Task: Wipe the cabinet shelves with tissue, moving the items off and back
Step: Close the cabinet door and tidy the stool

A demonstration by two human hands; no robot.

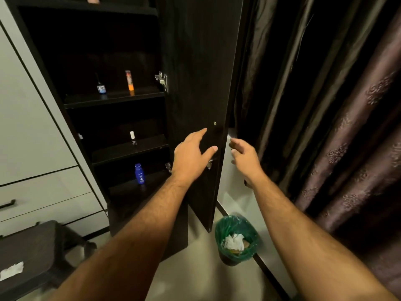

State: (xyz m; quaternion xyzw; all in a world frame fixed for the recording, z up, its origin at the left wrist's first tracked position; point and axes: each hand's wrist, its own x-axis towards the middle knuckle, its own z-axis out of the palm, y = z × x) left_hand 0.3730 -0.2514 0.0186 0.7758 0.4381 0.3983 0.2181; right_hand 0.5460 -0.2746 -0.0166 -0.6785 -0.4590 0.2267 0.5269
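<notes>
A dark cabinet stands open, its door (pixel 195 83) swung out toward me. My left hand (pixel 191 155) reaches to the inner face of the door with fingers spread and holds nothing. My right hand (pixel 244 155) is at the door's outer edge, fingers loosely bent; it is unclear whether they touch the door. On the shelves stand a small dark bottle (pixel 101 88) and an orange tube (pixel 129 82), a white-capped bottle (pixel 132 137) one shelf down, and a blue lotion bottle (pixel 140 173) at the bottom. A crumpled tissue (pixel 10 271) lies on a dark stool (pixel 32 253) at lower left.
A bin with a green liner (pixel 237 237) holding used white tissues stands on the floor just right of the door. Dark patterned curtains (pixel 336 127) hang along the right. White drawers (pixel 43 192) flank the cabinet on the left.
</notes>
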